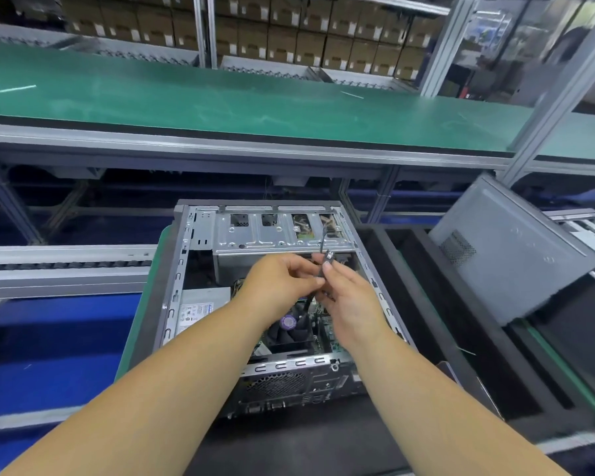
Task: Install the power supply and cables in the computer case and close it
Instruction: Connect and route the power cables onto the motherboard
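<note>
From above I can reach straight into the open computer case (pixel 272 304), since its top side is uncovered. Inside, the drive cage (pixel 282 231) fills the far end, the power supply (pixel 201 309) takes the left side, and the CPU cooler (pixel 289 329) sits in the middle. My two hands (pixel 282 283) (pixel 349 297) and a cable (pixel 323 249) crowd the space above the cooler. Right of the case, a leaning side panel (pixel 509 249) blocks that side.

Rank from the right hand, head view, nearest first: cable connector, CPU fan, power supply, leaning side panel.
From the right hand:
1. Cable connector, pinched at its fingertips.
2. CPU fan, just below-left, inside the case.
3. Power supply, at the case's left wall.
4. Side panel, leaning off to the right, outside the case.
</note>
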`<state>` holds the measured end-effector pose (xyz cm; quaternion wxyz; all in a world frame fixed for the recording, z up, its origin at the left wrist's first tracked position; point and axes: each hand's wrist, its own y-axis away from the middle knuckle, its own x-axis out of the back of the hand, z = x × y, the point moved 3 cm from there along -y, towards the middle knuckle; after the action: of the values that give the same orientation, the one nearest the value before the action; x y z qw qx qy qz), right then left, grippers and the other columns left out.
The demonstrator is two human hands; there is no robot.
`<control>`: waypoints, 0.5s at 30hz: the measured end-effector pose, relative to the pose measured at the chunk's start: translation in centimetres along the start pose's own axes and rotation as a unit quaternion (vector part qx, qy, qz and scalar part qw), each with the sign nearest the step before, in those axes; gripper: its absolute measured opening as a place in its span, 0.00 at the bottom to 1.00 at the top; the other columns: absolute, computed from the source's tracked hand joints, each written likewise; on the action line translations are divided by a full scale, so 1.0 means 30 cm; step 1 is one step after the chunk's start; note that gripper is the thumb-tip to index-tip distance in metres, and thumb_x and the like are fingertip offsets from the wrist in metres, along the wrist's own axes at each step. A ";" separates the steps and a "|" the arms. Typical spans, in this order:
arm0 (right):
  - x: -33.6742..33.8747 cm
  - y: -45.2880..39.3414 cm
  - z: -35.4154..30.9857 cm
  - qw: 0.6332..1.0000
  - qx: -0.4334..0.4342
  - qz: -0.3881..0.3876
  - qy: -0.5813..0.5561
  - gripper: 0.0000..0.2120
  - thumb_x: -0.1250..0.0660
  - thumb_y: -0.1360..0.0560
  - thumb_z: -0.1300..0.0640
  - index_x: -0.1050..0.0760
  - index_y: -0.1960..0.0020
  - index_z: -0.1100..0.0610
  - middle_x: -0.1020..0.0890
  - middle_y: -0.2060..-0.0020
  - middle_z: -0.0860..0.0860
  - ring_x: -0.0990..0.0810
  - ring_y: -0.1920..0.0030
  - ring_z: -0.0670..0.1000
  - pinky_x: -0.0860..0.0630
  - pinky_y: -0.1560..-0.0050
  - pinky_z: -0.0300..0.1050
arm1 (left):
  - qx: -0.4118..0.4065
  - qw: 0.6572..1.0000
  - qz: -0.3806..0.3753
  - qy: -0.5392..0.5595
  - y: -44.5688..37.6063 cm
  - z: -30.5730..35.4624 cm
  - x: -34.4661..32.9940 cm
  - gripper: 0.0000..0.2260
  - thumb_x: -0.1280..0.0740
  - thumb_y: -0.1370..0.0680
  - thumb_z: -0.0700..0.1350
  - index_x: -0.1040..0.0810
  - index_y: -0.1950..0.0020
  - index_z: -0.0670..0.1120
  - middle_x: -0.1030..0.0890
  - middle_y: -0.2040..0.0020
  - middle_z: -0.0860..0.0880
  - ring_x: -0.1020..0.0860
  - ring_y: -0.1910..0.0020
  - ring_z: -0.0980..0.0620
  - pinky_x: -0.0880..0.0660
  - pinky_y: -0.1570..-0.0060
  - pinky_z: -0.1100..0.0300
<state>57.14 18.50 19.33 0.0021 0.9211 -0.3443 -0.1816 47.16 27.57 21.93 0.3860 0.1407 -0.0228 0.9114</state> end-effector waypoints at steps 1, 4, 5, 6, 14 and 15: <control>0.008 -0.008 0.002 1.000 0.002 0.003 0.015 0.11 0.39 0.18 0.58 0.20 0.42 0.58 0.14 0.50 0.55 0.16 0.52 0.51 0.23 0.53 0.41 | 0.004 1.000 0.022 -0.010 -0.006 -0.003 0.001 0.02 0.25 0.28 0.49 0.16 0.57 0.53 0.16 0.60 0.53 0.18 0.59 0.54 0.23 0.55 0.58; 0.033 -0.039 0.009 1.000 -0.013 0.011 0.020 0.13 0.45 0.16 0.59 0.22 0.49 0.59 0.19 0.65 0.51 0.22 0.65 0.50 0.26 0.61 0.42 | 0.036 0.992 0.119 -0.025 -0.041 -0.029 0.023 0.07 0.28 0.27 0.54 0.23 0.56 0.53 0.20 0.60 0.54 0.24 0.65 0.55 0.31 0.66 0.61; 0.043 -0.049 0.014 0.999 -0.024 0.012 0.017 0.14 0.46 0.16 0.59 0.23 0.50 0.59 0.24 0.70 0.50 0.26 0.69 0.49 0.29 0.64 0.42 | 0.053 0.989 0.135 -0.030 -0.057 -0.037 0.030 0.08 0.29 0.26 0.54 0.25 0.54 0.53 0.21 0.58 0.53 0.25 0.65 0.56 0.33 0.67 0.61; 0.050 -0.060 0.020 0.999 -0.037 0.012 0.017 0.14 0.46 0.16 0.59 0.23 0.51 0.59 0.28 0.72 0.49 0.31 0.72 0.48 0.33 0.66 0.42 | 0.070 0.988 0.136 -0.032 -0.076 -0.046 0.033 0.10 0.30 0.25 0.54 0.26 0.50 0.53 0.22 0.56 0.53 0.25 0.65 0.56 0.33 0.68 0.60; 0.082 -0.111 0.070 0.986 -0.156 0.053 -0.003 0.14 0.43 0.16 0.56 0.23 0.53 0.61 0.32 0.76 0.47 0.39 0.77 0.44 0.40 0.74 0.37 | 0.099 0.992 0.072 -0.017 -0.194 -0.098 0.023 0.14 0.35 0.21 0.49 0.26 0.35 0.53 0.22 0.60 0.51 0.26 0.67 0.50 0.30 0.67 0.60; 0.089 -0.114 0.071 0.984 -0.160 0.075 0.011 0.14 0.42 0.17 0.56 0.22 0.53 0.61 0.31 0.76 0.46 0.38 0.78 0.44 0.39 0.75 0.36 | 0.087 0.994 0.066 -0.013 -0.197 -0.103 0.022 0.11 0.36 0.20 0.49 0.23 0.38 0.51 0.21 0.59 0.50 0.23 0.64 0.48 0.28 0.63 0.58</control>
<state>60.45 19.67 16.00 0.1672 0.8822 -0.3792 -0.2234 50.17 32.64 18.76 0.3111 0.1841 0.0424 0.9314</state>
